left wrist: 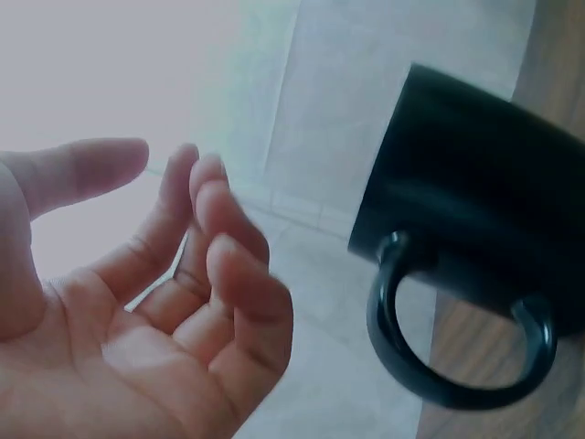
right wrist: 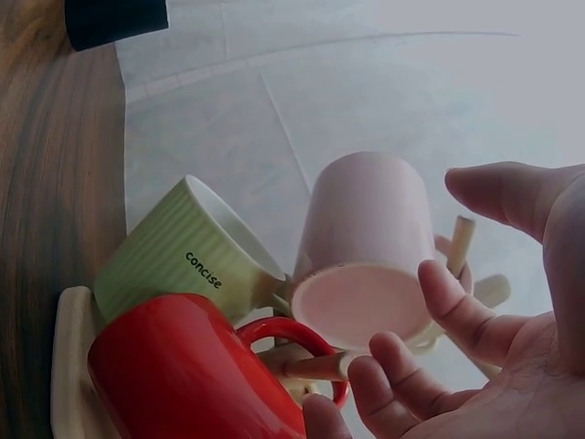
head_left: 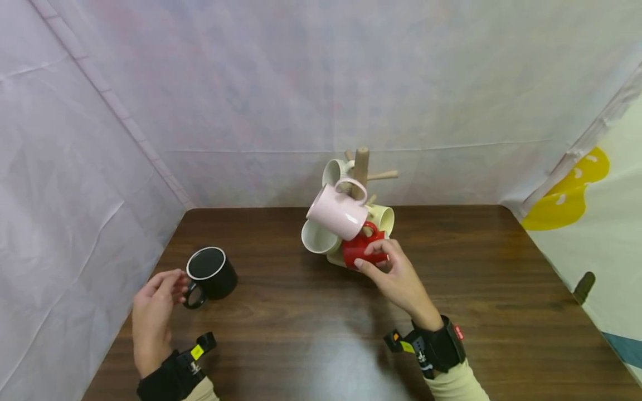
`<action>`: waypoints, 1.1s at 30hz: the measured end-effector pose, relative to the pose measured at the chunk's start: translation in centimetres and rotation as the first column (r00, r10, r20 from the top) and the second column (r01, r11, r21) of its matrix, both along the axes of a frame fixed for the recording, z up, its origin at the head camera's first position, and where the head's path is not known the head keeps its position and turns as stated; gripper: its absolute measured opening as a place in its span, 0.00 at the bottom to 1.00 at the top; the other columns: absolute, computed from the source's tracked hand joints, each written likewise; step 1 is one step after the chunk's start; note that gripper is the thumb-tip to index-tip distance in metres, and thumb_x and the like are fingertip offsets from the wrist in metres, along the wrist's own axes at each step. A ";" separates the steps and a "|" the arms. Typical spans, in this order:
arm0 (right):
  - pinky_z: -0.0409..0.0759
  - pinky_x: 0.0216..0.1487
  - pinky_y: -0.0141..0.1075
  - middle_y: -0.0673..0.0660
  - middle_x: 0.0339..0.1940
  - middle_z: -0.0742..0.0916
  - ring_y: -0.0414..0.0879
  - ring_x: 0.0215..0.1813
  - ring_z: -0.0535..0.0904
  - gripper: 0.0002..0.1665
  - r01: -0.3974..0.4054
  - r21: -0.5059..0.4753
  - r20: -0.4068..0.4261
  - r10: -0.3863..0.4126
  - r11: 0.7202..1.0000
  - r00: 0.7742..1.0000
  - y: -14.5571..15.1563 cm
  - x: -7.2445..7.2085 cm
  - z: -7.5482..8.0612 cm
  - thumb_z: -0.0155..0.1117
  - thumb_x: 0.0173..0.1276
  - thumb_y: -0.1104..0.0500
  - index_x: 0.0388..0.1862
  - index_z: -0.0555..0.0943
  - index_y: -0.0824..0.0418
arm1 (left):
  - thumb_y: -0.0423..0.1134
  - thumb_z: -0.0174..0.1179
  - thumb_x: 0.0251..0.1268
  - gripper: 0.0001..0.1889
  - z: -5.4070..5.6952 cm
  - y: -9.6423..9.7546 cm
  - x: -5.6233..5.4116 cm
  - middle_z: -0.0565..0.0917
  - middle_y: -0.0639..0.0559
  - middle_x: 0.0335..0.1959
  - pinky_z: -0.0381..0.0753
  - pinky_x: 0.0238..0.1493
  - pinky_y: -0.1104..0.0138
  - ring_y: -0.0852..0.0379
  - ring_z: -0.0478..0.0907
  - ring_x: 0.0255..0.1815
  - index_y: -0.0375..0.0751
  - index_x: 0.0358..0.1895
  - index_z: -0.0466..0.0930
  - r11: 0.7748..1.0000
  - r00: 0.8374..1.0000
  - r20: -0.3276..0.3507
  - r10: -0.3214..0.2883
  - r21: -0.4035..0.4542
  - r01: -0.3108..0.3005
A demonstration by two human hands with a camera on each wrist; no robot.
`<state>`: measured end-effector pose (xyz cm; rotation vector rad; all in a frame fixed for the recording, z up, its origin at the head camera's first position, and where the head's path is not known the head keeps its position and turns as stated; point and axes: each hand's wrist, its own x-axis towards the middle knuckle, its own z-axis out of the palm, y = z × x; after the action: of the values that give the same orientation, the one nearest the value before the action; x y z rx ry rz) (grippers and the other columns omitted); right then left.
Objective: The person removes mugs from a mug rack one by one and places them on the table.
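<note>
A black mug (head_left: 220, 281) with a pale rim stands on the table at the left. My left hand (head_left: 152, 312) is beside its handle, fingers loosely bent and nothing in them; the left wrist view has a gap between fingers and handle (left wrist: 379, 329). At the wooden mug rack (head_left: 362, 159), a red mug (head_left: 353, 253) hangs low by its handle on a peg (right wrist: 315, 368). My right hand (head_left: 401, 278) is right at the red mug, thumb and fingers spread apart, gripping nothing. A pink mug (head_left: 338, 213) hangs tilted just above the red one.
More mugs hang on the rack: a pale green ribbed one (right wrist: 196, 265) marked "concise", a cream-yellow one (head_left: 385, 217) and a whitish one (head_left: 331, 172) higher up. An upper peg (head_left: 383, 175) points right. Pale cloth (head_left: 251, 100) stands behind the dark wooden table (head_left: 281, 334).
</note>
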<state>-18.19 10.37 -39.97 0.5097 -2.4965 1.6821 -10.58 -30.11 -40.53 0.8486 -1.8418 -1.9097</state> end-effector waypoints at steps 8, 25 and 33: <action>0.76 0.49 0.43 0.58 0.49 0.76 0.51 0.52 0.75 0.16 0.025 0.007 0.023 -0.025 1.000 0.999 0.2 -0.1 0.0 0.70 0.66 0.53 0.44 0.77 0.61 | 0.40 0.56 0.74 0.11 0.3 1.4 -0.6 0.83 0.57 0.27 0.79 0.30 0.72 0.61 0.80 0.27 0.42 0.33 0.85 0.991 0.986 -0.099 -0.135 -0.034 0.132; 0.77 0.45 0.38 0.58 0.49 0.76 0.50 0.48 0.76 0.18 0.057 0.015 0.035 -0.057 0.998 0.998 1.0 -0.5 0.1 0.69 0.67 0.51 0.46 0.77 0.61 | 0.44 0.54 0.76 0.13 0.6 5.5 -2.9 0.83 0.56 0.34 0.82 0.38 0.70 0.60 0.81 0.36 0.37 0.44 0.80 0.918 0.935 -0.034 -0.354 -0.202 0.340; 0.76 0.46 0.40 0.59 0.49 0.76 0.49 0.46 0.75 0.16 0.072 0.018 0.050 -0.073 0.997 0.996 1.5 -0.7 0.1 0.69 0.67 0.52 0.46 0.77 0.59 | 0.44 0.53 0.77 0.16 0.2 7.4 -4.0 0.82 0.51 0.37 0.84 0.42 0.65 0.59 0.81 0.38 0.30 0.46 0.78 0.871 0.894 -0.020 -0.448 -0.235 0.432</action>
<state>-18.89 11.83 -39.87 0.3776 -2.5321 1.6704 -14.62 -22.70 -40.33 0.2902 -2.2991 -1.8902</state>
